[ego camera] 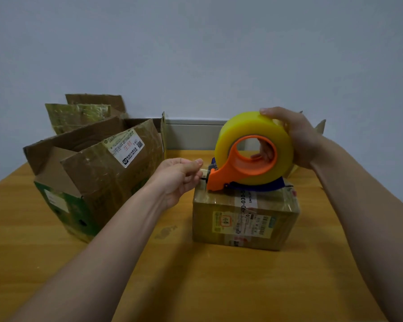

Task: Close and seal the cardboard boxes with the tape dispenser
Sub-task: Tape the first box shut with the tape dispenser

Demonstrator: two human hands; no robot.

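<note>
A small closed cardboard box point(244, 219) with labels and old tape stands on the wooden table point(196, 287), right of centre. On its top rests the orange tape dispenser point(240, 168) carrying a big yellow tape roll point(254, 129). My right hand point(291, 135) grips the roll from the far side, fingers reaching through its core. My left hand point(179, 175) pinches the clear tape end point(204, 170) at the dispenser's mouth, just above the box's left top edge.
A large open cardboard box point(96, 173) with raised flaps stands at the left. Behind it lean more cardboard flaps point(79, 115). A further piece of cardboard point(320, 127) shows behind my right wrist. A grey wall rises behind the table's far edge.
</note>
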